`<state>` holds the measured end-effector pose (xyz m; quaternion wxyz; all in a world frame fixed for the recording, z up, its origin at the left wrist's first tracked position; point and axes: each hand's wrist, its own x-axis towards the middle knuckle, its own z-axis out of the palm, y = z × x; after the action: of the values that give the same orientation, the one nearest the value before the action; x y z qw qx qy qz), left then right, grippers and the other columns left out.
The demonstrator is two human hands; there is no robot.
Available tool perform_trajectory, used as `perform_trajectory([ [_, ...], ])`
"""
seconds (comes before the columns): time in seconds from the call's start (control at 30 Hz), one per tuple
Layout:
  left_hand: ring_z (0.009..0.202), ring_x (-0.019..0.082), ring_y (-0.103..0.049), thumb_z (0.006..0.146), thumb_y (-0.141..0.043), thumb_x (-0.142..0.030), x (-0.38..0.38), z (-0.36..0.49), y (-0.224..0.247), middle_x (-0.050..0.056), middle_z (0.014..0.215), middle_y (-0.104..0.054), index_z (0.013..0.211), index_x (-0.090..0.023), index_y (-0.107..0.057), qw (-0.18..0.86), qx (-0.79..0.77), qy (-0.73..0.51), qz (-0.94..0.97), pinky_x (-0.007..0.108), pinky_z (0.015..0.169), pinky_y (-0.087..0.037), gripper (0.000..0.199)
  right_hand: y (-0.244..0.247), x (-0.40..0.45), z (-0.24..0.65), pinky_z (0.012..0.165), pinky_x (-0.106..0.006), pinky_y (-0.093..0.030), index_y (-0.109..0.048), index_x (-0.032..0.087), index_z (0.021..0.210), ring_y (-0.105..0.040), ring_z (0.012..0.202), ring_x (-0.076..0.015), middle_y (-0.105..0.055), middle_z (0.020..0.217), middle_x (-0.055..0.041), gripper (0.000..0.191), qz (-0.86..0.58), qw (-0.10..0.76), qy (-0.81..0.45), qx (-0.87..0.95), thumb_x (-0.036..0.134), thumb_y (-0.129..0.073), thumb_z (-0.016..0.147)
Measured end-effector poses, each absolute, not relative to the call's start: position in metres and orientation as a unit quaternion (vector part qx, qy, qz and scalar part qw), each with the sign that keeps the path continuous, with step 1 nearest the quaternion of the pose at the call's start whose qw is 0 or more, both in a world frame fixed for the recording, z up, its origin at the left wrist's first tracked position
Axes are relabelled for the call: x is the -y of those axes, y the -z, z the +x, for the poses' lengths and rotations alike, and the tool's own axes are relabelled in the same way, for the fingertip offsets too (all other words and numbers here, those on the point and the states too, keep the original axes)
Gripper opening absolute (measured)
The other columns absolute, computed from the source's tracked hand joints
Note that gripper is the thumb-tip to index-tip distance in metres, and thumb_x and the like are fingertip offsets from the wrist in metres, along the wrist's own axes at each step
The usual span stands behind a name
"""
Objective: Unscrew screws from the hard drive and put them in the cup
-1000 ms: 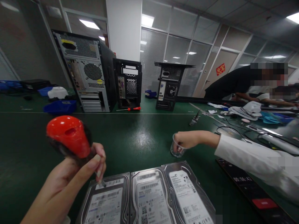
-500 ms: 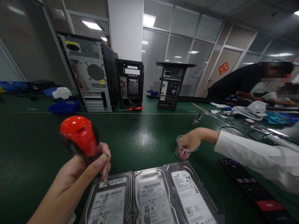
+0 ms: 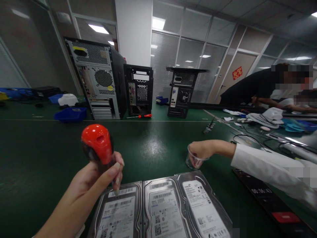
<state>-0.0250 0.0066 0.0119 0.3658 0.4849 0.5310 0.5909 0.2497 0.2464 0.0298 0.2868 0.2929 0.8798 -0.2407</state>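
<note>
My left hand (image 3: 99,185) is wrapped round a red and black electric screwdriver (image 3: 97,143), its rounded red end up. The lower tip is by my fingertips, above the left hard drive (image 3: 117,215). Next to that drive lie a middle hard drive (image 3: 163,211) and a right hard drive (image 3: 204,206), labels up, side by side. My right hand (image 3: 201,149) reaches down into a small clear plastic cup (image 3: 196,163) behind the right drive. Its fingers are bunched together inside; what they hold, if anything, cannot be made out.
A phone (image 3: 267,198) showing a timer lies at the right. Along the back stand a large computer case (image 3: 101,79) and two smaller cases (image 3: 138,89), with a red screwdriver (image 3: 145,116) in front. A blue tray (image 3: 70,114) sits left; cables (image 3: 257,140) and a person (image 3: 250,86) are far right.
My left hand has moved to the right with the electric screwdriver, still over the left drive. My right hand stays in the cup, its wrist slightly lower.
</note>
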Motion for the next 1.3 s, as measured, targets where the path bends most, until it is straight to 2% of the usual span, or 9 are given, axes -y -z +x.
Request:
perform_trajectory([
  [0.17, 0.055, 0.010, -0.053, 0.086, -0.062, -0.046, -0.005, -0.019, -0.013, -0.008, 0.062, -0.056, 0.087, -0.029, -0.061, 0.364, -0.541, -0.582, 0.486, 0.017, 0.054, -0.045, 0.017, -0.029, -0.246, 0.252, 0.063, -0.021, -0.047, -0.076, 0.010, 0.086, -0.067, 0.074, -0.0162, -0.073, 0.084, -0.0078, 0.034, 0.285, 0.271, 0.252, -0.884, 0.037, -0.081, 0.065],
  [0.4, 0.056, 0.011, -0.054, 0.085, -0.062, -0.047, -0.006, -0.021, -0.013, -0.007, 0.062, -0.056, 0.088, -0.030, -0.060, 0.368, -0.545, -0.570, 0.493, 0.018, 0.054, -0.046, 0.018, -0.032, -0.251, 0.252, 0.061, -0.020, -0.048, -0.075, 0.012, 0.091, -0.068, 0.074, -0.0156, -0.074, 0.085, -0.0064, 0.026, 0.260, 0.301, 0.283, -0.873, 0.027, -0.076, 0.070],
  [0.63, 0.054, 0.012, -0.053, 0.084, -0.061, -0.049, -0.006, -0.017, -0.016, -0.007, 0.059, -0.055, 0.088, -0.028, -0.060, 0.351, -0.550, -0.562, 0.508, 0.020, 0.053, -0.046, 0.021, -0.026, -0.245, 0.252, 0.062, -0.021, -0.046, -0.076, 0.011, 0.085, -0.068, 0.072, -0.0170, -0.074, 0.080, -0.0086, 0.031, 0.256, 0.262, 0.240, -0.899, 0.037, -0.076, 0.070],
  [0.73, 0.054, 0.012, -0.053, 0.083, -0.061, -0.050, -0.006, -0.016, -0.018, -0.006, 0.058, -0.055, 0.087, -0.027, -0.060, 0.345, -0.553, -0.562, 0.508, 0.021, 0.053, -0.046, 0.024, -0.033, -0.240, 0.251, 0.062, -0.020, -0.045, -0.077, 0.011, 0.085, -0.067, 0.070, -0.0162, -0.074, 0.079, -0.0073, 0.024, 0.248, 0.249, 0.223, -0.909, 0.031, -0.077, 0.069],
  [0.83, 0.055, 0.013, -0.053, 0.082, -0.062, -0.050, -0.006, -0.015, -0.018, -0.006, 0.059, -0.055, 0.088, -0.026, -0.060, 0.353, -0.559, -0.559, 0.500, 0.022, 0.052, -0.046, 0.025, -0.045, -0.234, 0.249, 0.062, -0.020, -0.044, -0.077, 0.011, 0.085, -0.066, 0.070, -0.0148, -0.073, 0.081, -0.0068, 0.016, 0.254, 0.218, 0.205, -0.920, 0.017, -0.070, 0.073],
  [0.97, 0.054, 0.013, -0.054, 0.082, -0.062, -0.049, -0.007, -0.013, -0.018, -0.006, 0.060, -0.056, 0.089, -0.026, -0.059, 0.361, -0.551, -0.566, 0.495, 0.022, 0.051, -0.046, 0.024, -0.060, -0.228, 0.249, 0.061, -0.019, -0.044, -0.077, 0.012, 0.084, -0.064, 0.066, -0.0130, -0.072, 0.076, -0.0046, 0.018, 0.258, 0.176, 0.187, -0.931, 0.009, -0.063, 0.074],
  [1.07, 0.053, 0.012, -0.054, 0.082, -0.064, -0.045, -0.005, -0.012, -0.021, -0.006, 0.060, -0.057, 0.089, -0.025, -0.060, 0.350, -0.532, -0.591, 0.495, 0.021, 0.051, -0.046, 0.022, -0.075, -0.224, 0.255, 0.065, -0.020, -0.047, -0.077, 0.011, 0.083, -0.066, 0.069, -0.0143, -0.072, 0.077, -0.0049, 0.015, 0.259, 0.146, 0.179, -0.938, 0.012, -0.063, 0.076],
  [1.17, 0.053, 0.013, -0.055, 0.082, -0.065, -0.040, -0.001, -0.009, -0.026, -0.005, 0.059, -0.057, 0.088, -0.023, -0.061, 0.355, -0.520, -0.606, 0.486, 0.021, 0.052, -0.045, 0.018, -0.095, -0.209, 0.261, 0.071, -0.022, -0.050, -0.075, 0.012, 0.089, -0.067, 0.078, -0.0151, -0.072, 0.090, -0.0057, 0.017, 0.257, 0.088, 0.181, -0.945, 0.021, -0.062, 0.082],
  [1.3, 0.055, 0.012, -0.053, 0.083, -0.066, -0.040, 0.004, -0.004, -0.032, -0.005, 0.061, -0.058, 0.087, -0.025, -0.061, 0.369, -0.503, -0.622, 0.473, 0.020, 0.054, -0.045, 0.016, -0.111, -0.160, 0.261, 0.076, -0.022, -0.051, -0.074, 0.020, 0.088, -0.066, 0.089, -0.0149, -0.069, 0.100, -0.0018, 0.018, 0.168, 0.013, 0.243, -0.955, 0.033, -0.061, 0.087],
])
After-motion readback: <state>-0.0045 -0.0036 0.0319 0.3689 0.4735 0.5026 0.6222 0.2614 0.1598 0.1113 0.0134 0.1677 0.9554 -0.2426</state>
